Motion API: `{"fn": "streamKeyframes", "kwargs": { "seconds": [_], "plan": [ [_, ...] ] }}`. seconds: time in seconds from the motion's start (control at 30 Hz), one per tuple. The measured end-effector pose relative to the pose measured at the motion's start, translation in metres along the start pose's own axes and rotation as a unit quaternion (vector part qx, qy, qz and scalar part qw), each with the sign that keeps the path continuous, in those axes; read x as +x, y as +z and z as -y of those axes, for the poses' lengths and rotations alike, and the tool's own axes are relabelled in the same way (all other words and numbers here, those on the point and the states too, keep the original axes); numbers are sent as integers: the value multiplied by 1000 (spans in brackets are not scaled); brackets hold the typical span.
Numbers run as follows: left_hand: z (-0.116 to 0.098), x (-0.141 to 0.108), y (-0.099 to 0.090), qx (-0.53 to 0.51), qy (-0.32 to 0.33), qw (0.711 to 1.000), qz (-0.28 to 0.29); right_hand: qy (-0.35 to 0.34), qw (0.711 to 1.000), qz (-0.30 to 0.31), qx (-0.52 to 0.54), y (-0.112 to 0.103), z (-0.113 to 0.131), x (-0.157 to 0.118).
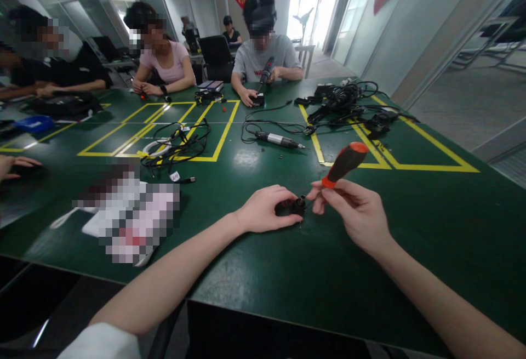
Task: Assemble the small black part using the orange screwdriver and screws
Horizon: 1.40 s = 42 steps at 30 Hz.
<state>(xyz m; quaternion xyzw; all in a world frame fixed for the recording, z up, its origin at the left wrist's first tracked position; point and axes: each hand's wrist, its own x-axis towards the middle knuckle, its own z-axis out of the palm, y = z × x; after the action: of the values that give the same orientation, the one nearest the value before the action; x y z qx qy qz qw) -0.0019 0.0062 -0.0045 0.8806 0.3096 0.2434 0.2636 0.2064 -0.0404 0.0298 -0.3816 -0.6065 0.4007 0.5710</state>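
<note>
My left hand (pixel 267 209) rests on the green table with thumb and fingers curled round a small black part (pixel 299 204), which has a round opening on top. What kind of part it is, I cannot make out, and the palm hides some of it. Just to its right, my right hand (pixel 357 208) pinches a screwdriver (pixel 346 163) with a black and orange handle. The handle leans up and to the right, while the thin shaft slants down left toward the black part. Whether the tip touches the part is too small to tell.
An electric screwdriver (pixel 279 140) with its cord lies beyond my hands. Black cables (pixel 181 142) and a cable heap (pixel 345 101) sit on the yellow-taped table (pixel 435 211). Blurred pouches (pixel 142 224) lie at left. Across the table, a co-worker (pixel 267 52) holds a power tool (pixel 267 71).
</note>
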Motion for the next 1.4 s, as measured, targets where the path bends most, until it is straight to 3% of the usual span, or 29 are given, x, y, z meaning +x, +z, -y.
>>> {"fn": "streamKeyframes", "kwargs": {
  "seconds": [0.23,0.5,0.73,0.97,1.17,1.4],
  "plan": [
    [1,0,0,1,5,1000,-4,11,1000,1,-22,-1,1,-1],
    [0,-1,-1,1,2,1000,1,18,999,11,28,0,-3,0],
    [2,-1,0,-1,2,1000,-5,17,999,-11,-28,-1,1,1],
    [2,-2,-1,-3,5,1000,-9,9,1000,5,26,2,-2,0],
    [1,-2,-3,-7,18,1000,-10,25,1000,-14,-4,1,-1,1],
    [2,-2,-2,-4,13,1000,-11,15,999,14,42,3,-2,2]
  ]
}}
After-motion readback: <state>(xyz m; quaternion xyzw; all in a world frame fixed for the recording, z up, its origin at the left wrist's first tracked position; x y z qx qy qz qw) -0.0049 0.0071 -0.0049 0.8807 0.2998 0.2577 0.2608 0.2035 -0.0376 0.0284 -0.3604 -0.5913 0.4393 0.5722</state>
